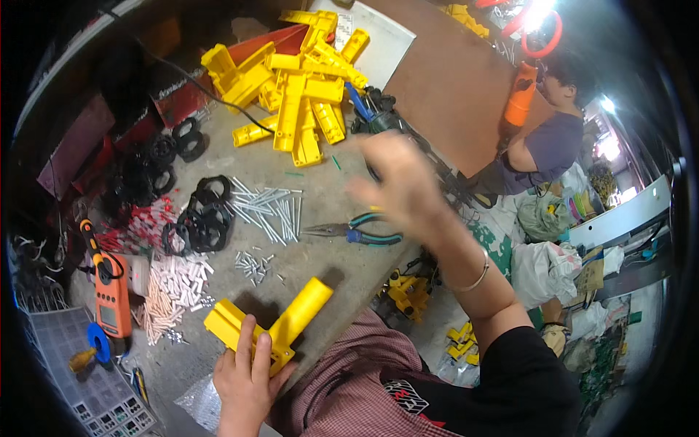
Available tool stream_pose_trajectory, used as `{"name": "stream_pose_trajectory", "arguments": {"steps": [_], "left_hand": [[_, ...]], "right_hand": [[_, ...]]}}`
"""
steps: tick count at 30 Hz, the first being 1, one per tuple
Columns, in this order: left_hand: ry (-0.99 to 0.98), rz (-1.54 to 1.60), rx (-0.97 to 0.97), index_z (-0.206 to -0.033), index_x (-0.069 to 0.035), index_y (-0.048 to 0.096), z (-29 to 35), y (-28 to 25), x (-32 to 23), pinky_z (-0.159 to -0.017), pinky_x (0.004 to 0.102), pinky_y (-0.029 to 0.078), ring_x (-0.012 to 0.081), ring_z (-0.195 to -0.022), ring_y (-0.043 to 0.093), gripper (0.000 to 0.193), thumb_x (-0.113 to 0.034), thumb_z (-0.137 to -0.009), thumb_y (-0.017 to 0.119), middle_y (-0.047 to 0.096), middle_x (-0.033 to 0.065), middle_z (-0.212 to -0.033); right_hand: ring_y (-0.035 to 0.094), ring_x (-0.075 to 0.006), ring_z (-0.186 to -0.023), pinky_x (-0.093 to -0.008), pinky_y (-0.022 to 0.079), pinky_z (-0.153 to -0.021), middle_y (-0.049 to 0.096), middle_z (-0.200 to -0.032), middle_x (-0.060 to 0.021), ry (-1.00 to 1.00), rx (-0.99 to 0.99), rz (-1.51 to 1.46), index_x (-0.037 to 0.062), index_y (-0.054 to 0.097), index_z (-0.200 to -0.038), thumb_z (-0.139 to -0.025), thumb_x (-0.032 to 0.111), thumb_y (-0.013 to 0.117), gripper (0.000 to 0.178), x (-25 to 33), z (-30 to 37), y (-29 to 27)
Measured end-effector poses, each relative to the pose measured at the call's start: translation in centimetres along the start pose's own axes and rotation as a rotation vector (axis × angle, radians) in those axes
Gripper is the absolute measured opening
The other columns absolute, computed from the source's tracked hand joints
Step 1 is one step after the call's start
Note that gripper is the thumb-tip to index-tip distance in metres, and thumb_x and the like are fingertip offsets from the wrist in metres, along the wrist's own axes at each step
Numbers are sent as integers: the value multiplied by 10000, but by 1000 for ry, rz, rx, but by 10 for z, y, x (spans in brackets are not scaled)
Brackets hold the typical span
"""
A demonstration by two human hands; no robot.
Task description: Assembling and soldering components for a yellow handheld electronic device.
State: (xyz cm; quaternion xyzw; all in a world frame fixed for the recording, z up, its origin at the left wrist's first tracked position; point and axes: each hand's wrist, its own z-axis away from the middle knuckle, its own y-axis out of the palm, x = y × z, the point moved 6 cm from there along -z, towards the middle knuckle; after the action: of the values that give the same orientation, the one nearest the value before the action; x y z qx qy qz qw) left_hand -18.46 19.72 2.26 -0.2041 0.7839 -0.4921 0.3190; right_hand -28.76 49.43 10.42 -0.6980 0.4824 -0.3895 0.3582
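Note:
My left hand point(247, 368) holds a yellow plastic housing point(298, 313) against the near edge of the bench, its fingers laid over the body. A round handle-like arm of the housing points away to the right. My right hand point(397, 178) is raised over the right side of the bench, smeared by motion, so its fingers and anything in them cannot be made out. Just beneath it lie long-nose pliers point(353, 231) with blue and black handles. Long silver screws point(269, 207) are heaped left of the pliers, with short screws point(253, 266) nearer the housing.
Yellow housing pieces point(298, 87) pile up at the back. Black rings point(207, 215), white and pink plastic sleeves point(178, 284), an orange clamp meter point(111, 298) and a compartment box point(73, 357) fill the left. A person point(542, 146) sits across on the right.

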Motion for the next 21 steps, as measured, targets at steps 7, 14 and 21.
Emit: {"name": "stream_pose_trajectory", "arguments": {"steps": [7,14,21], "left_hand": [[-38,90,-15,-1442,-67,265,-6,0,2,-766,445,521,387,-1023,616,1104,-306,-560,886,487,211,-1375],[-106,106,10,-1395,-41,341,-13,-7,0,-809,429,530,363,-1041,620,1040,-268,-544,893,523,186,-1346],[-91,122,-7,-1418,-55,326,-10,-5,1,-807,436,528,370,-1032,617,1056,-268,-552,890,518,184,-1354]], "right_hand": [[618,-299,-883,-373,499,-810,621,-1011,-158,319,-16,4,47,563,-1258,-711,190,774,604,-130,49,1],[567,-104,-823,-217,444,-759,586,-880,-4,566,-120,-731,-35,527,-1302,-779,48,685,553,-145,74,-17],[555,-83,-772,-224,468,-694,581,-880,-20,616,-171,-1326,-5,570,-1164,-932,362,530,437,-85,13,-10]]}}
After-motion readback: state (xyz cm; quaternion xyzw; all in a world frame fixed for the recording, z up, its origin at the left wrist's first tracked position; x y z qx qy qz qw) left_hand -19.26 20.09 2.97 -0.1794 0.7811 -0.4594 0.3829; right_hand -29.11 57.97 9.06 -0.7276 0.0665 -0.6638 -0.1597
